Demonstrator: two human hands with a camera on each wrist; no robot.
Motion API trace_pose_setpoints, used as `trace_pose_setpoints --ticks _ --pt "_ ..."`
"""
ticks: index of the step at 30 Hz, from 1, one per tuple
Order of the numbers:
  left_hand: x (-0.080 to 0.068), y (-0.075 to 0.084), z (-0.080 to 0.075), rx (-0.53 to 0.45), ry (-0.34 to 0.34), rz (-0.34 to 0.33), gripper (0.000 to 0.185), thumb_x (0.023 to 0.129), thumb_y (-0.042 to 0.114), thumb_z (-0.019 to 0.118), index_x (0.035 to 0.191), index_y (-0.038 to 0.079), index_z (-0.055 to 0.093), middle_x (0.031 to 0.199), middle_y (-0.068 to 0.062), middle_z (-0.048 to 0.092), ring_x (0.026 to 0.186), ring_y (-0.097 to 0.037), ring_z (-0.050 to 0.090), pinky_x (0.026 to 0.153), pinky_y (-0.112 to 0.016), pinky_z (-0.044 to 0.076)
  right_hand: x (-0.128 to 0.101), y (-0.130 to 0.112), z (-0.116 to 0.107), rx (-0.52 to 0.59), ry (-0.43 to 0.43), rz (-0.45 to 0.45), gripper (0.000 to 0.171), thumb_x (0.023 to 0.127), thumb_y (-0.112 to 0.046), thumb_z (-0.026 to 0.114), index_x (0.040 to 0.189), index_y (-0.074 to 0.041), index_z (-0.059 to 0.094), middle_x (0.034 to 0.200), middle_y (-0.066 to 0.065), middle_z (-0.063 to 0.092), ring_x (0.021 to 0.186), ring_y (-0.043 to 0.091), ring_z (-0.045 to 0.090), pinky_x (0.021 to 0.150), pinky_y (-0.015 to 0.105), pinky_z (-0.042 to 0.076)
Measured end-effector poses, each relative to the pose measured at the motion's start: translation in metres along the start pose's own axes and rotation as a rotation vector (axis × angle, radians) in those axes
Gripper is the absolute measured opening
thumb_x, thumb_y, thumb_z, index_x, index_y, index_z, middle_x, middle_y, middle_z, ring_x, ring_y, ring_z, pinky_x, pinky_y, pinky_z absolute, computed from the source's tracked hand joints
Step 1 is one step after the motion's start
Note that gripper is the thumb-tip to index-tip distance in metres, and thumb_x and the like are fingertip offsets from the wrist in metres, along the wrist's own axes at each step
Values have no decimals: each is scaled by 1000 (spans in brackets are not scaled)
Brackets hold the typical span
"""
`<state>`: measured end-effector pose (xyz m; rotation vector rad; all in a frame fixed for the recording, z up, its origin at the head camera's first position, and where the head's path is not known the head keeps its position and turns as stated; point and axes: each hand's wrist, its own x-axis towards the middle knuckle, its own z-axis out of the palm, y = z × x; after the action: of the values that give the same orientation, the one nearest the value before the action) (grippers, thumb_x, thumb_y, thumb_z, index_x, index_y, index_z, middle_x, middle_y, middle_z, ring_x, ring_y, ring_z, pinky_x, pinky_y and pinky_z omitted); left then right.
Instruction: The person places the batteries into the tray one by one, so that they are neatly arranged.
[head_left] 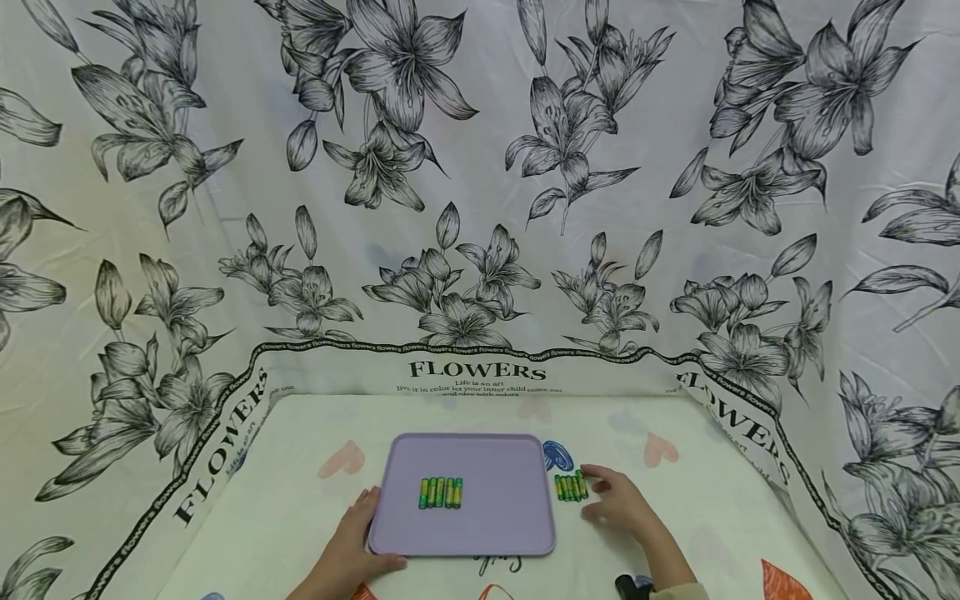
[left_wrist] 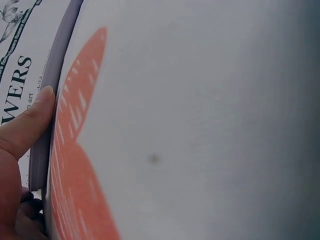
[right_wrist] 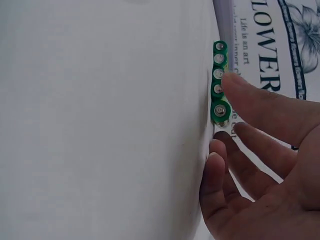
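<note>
Near the front left corner of a lilac tray [head_left: 480,533], my left hand [head_left: 348,537] holds the rim. Its thumb [left_wrist: 45,97] lies along the front edge and the other fingers reach up the left side. Inside the tray several green and yellow batteries [head_left: 441,492] lie side by side in a row. A second row of similar batteries [head_left: 572,487] lies on the cloth to the right of the tray. My right hand [head_left: 618,500] is at that row's right end, fingers spread, index fingertip at the last battery. In the right wrist view the thumb overlaps the battery ends [right_wrist: 220,110].
The white tablecloth [head_left: 315,492] bears printed hearts and scribbles. A floral curtain [head_left: 480,292] with "FLOWERS" lettering encloses the back and sides. At the front, a black object [head_left: 632,588] shows beside the right sleeve [head_left: 678,592].
</note>
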<state>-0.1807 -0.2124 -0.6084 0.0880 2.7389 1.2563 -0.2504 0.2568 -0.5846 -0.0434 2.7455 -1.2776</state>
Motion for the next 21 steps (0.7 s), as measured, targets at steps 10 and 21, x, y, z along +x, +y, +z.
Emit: trace_pose_setpoints --ticks 10,21 --pt "3 -1 1 -7 5 -26 134 59 52 93 159 -3 21 165 -26 20 153 -48 9 121 -66 12 7 2 5 -61 20 -2 67 71 2 84 134 -9 64 107 4 61 86 17 53 70 30 44" --pt "2 1 1 -1 -8 -65 137 58 54 92 159 -1 19 166 -25 18 153 -48 8 121 -67 12 10 3 5 -79 47 -25 58 69 3 85 124 -2 66 94 3 63 82 15 56 72 32 47"
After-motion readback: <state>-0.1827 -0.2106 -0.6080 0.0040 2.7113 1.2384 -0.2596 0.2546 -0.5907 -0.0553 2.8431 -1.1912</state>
